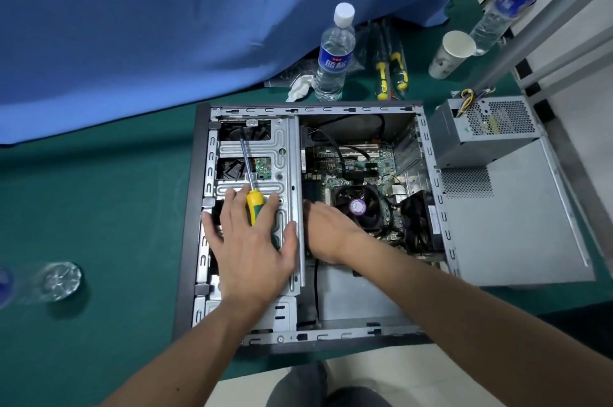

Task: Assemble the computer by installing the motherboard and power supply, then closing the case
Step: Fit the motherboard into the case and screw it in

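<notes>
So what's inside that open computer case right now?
Inside the case: the motherboard, its fan, and a screwdriver on the drive cage. Both hands hide parts beneath.

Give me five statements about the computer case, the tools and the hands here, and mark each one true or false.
1. The power supply sits outside the computer case, on its right. True.
2. A screwdriver with a yellow and green handle lies on the metal drive cage under the left hand. True.
3. The right hand holds the water bottle. False: the bottle stands alone beyond the case; the right hand reaches into the case by the motherboard.
4. The side panel is closed over the case. False: the case is open, its inside showing.
5. A paper cup stands on the green cloth behind the case. True.
</notes>
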### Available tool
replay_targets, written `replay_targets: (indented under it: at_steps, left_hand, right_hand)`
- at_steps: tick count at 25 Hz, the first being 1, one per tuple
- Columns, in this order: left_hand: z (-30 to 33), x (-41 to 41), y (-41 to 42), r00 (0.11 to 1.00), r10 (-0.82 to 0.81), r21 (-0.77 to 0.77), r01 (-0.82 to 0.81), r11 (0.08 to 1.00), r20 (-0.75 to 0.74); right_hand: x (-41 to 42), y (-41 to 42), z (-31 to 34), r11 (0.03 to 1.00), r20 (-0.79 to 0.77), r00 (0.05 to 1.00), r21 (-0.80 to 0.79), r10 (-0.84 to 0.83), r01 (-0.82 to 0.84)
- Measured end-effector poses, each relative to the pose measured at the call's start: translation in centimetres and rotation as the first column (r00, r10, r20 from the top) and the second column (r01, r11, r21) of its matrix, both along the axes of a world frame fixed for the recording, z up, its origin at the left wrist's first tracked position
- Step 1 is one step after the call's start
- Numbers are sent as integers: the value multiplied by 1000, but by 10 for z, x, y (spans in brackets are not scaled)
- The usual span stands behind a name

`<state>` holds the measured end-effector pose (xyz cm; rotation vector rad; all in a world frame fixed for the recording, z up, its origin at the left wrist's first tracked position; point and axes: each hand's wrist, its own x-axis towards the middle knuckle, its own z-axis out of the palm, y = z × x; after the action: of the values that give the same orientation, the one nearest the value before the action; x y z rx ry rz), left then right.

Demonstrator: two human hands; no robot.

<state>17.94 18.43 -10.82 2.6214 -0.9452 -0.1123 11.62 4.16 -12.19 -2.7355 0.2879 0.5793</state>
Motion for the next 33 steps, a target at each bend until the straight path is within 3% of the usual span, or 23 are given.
replay_targets:
  at_steps: [3, 8, 13, 15, 17, 20, 25, 27, 29, 31, 33]
  left_hand:
    - [-2, 0, 1, 1000, 3, 4, -3, 1000, 5]
    - [-6, 3, 2, 1000, 6, 0, -6, 1000, 16]
    - [-5, 2, 3, 1000, 4, 3, -4, 1000, 9]
    - [-5, 1, 3, 1000, 7, 6, -7, 1000, 6]
    - [-4, 0, 3, 1000, 9, 2, -9, 1000, 4]
    - [-5, 2, 2, 1000, -1, -3, 1, 1000, 0]
    - [-3, 2, 5, 1000, -11, 9, 12, 1000, -29]
    - [-3, 3, 5, 1000, -7, 9, 7, 1000, -29]
    - [-4, 2, 5, 1000, -1, 3, 1, 1000, -30]
    - [-6, 3, 4, 1000, -3, -10, 3, 1000, -17]
    - [-8, 5, 4, 1000, -1, -11, 1, 1000, -7]
  right_hand:
    - [6, 7, -5, 998, -45, 997, 15, 69, -69]
    - [3, 17, -7, 998, 3, 999, -53, 38, -38]
    - [-2, 18, -9, 958, -263, 958, -229, 112, -175]
    - [-1, 17, -4, 951, -273, 949, -221, 155, -219]
    - [-5, 13, 4, 967, -133, 985, -215, 108, -135]
    - [-17, -3, 14, 970, 83, 979, -138, -188, 198]
    - [-14, -58, 36, 838, -116, 843, 101, -526, 537]
    - [-17, -60, 49, 804, -170, 833, 218, -527, 553]
    - [-37, -48, 55, 857, -159, 871, 166, -464, 487]
    - [-65, -47, 54, 891, 32, 895, -80, -445, 446]
    - [-89, -58, 55, 800, 175, 822, -193, -542, 569]
